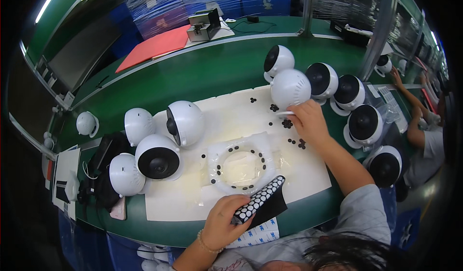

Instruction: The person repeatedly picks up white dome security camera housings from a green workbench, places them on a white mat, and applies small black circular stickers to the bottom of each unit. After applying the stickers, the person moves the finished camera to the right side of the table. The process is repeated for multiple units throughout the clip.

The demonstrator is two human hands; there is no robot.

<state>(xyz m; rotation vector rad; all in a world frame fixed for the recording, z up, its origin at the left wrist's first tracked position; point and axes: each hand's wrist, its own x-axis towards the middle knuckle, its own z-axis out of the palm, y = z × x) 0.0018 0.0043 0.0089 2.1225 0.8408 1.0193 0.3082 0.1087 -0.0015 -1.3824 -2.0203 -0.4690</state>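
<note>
My left hand (225,222) grips a curled black sheet with white round spots (260,198) near the table's front edge. My right hand (308,120) is closed on the thin white base of a round white camera (291,88), whose vented back faces me. Between my hands lies a clear-wrapped foam ring (217,155) with small black round pads (260,154) around it. Loose black pads (287,124) lie in clusters beside my right hand. Beneath my left hand, a printed white sheet (260,233) shows partly.
More round white cameras stand on the left (156,157) and in a row on the right (365,124). Pale paper (169,208) covers part of the green table (231,61). A metal box (204,26) and red sheet (154,49) sit at the back. Another person's arm (410,99) is at far right.
</note>
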